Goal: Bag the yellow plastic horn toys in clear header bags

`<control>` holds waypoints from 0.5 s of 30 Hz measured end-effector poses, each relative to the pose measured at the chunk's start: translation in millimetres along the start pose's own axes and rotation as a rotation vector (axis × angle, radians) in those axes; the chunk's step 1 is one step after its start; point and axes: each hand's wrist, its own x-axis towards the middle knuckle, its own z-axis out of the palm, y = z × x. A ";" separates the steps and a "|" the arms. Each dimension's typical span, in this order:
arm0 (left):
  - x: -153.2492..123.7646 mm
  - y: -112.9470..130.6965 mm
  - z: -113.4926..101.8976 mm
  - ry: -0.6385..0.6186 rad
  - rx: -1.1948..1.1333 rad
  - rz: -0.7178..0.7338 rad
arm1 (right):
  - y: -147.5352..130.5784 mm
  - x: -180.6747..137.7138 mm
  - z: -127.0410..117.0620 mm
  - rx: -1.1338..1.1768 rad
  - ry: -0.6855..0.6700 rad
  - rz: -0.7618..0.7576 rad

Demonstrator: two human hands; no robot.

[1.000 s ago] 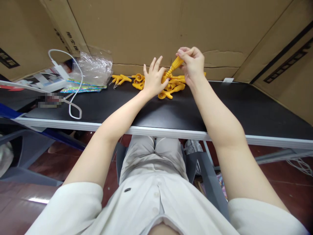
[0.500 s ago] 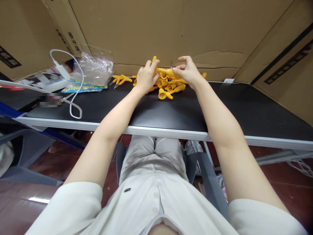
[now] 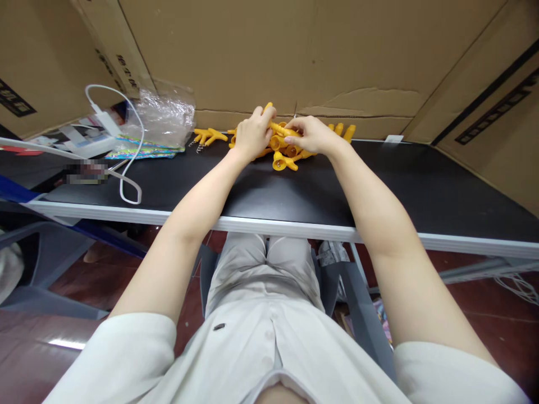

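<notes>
A yellow claw-shaped plastic piece [image 3: 279, 128] is held between my two hands, just above a pile of similar pieces. My left hand [image 3: 252, 134] has its fingers curled round the left end, with a yellow tip poking up past the forefinger. At the right end, the fingers of my right hand [image 3: 312, 134] are closed on the same piece. Below lies the pile of yellow pieces [image 3: 283, 163], some with hollow cup-like ends facing me. Other yellow tips [image 3: 343, 132] show behind my right hand. The palms hide part of the pile.
A branched yellow piece [image 3: 210, 135] lies left of the pile, beside small metal spirals [image 3: 200, 148]. Further left are a clear plastic bag [image 3: 164, 118], colourful packets [image 3: 145, 151] and a white cable [image 3: 141, 120]. Cardboard walls [image 3: 252, 56] border the black table [image 3: 421, 185].
My right hand has come down and slightly left, its fingers closing in on the yellow piece. The tips behind it show more now. My left hand has barely shifted.
</notes>
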 end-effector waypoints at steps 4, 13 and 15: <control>0.9 -0.5 0.2 -0.005 -0.040 -0.057 | 2.2 3.2 3.5 -0.229 0.070 -0.117; 14.1 -5.6 18.9 -0.093 -0.209 -0.146 | -17.1 -8.4 6.2 -0.498 0.189 -0.246; 13.6 -6.7 18.9 -0.098 -0.207 -0.147 | -15.5 -8.4 7.7 -0.539 0.173 -0.256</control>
